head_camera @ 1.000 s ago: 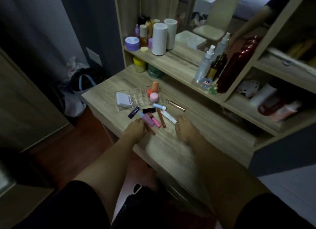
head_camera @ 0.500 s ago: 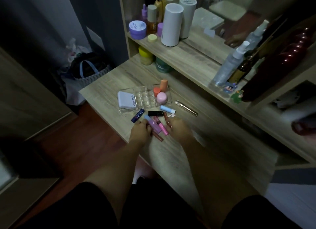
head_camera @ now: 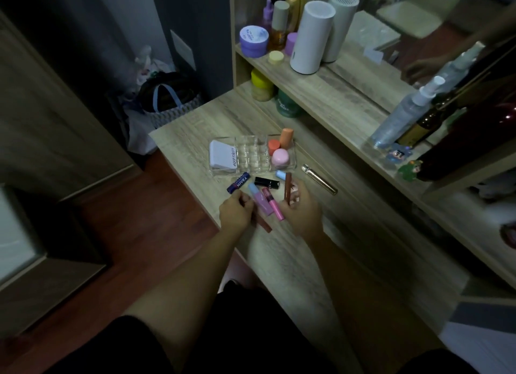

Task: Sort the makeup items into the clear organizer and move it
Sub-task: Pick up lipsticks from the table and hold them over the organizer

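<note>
The clear organizer (head_camera: 251, 157) sits on the wooden desk (head_camera: 293, 262). It holds a white compact (head_camera: 223, 157), a pink round pot (head_camera: 280, 157) and two orange items (head_camera: 282, 142). In front of it lie a blue Nivea stick (head_camera: 238, 182), a black lipstick (head_camera: 267, 182), a lilac tube (head_camera: 261, 199), a pink tube (head_camera: 275, 207) and a gold tube (head_camera: 319, 179). My left hand (head_camera: 236, 213) is curled over the end of a dark red stick (head_camera: 264, 225); its grip is hidden. My right hand (head_camera: 303, 207) pinches the lower end of a brown tube (head_camera: 287, 185).
A raised shelf (head_camera: 321, 86) behind the organizer carries a white cylinder (head_camera: 311, 37), a purple jar (head_camera: 253, 41), bottles and a spray bottle (head_camera: 405, 114). Under it stand a yellow jar (head_camera: 262, 86) and a green jar (head_camera: 287, 104). The desk's left edge drops to the floor and a bag (head_camera: 170, 100).
Both hands have moved forward from the desk's front into the loose items. The right hand's fingers have closed on the brown tube. The view has tilted closer to the desk.
</note>
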Demonstrator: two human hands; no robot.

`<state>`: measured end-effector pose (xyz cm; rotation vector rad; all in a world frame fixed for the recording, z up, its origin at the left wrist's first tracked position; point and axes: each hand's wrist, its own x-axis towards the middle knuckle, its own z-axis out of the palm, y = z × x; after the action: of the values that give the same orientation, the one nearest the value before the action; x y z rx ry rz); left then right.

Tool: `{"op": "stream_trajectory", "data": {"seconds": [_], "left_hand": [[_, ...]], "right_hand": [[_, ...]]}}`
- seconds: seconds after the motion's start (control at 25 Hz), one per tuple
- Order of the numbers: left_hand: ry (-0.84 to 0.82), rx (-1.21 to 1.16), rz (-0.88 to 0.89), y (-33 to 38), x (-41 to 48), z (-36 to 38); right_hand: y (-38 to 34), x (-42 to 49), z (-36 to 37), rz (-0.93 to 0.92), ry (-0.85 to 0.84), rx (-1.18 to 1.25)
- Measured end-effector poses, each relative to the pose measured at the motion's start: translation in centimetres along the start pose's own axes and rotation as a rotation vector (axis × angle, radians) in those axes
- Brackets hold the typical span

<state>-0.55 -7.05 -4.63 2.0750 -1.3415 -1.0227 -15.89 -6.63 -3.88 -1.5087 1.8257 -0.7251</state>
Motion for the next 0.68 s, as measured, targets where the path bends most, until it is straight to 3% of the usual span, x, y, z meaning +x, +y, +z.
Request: {"op": "stream_trajectory", "data": {"seconds": [0.16,0.28,0.44,0.68], "left_hand": [[0.064,-0.113,0.199,-0.2,0.1,-2.1],[0.117,-0.267,0.236,0.9,1.1,-4.3],[0.256,-0.319,0.333,4.4,5.7,-7.9],[0.204,-0.062,0.513,7.7,11.1,-9.2]], "right_hand": [[-1.7,1.7,-0.8,0.099,-0.088,0.326],[-3.5,3.6,-0.8,0.102,-0.134,0.498],[-5.9,7.5,-0.2,-0.022,-0.061,0.473],[-7.8,12.7,1.4,-0.064,0.007,0.336]]}}
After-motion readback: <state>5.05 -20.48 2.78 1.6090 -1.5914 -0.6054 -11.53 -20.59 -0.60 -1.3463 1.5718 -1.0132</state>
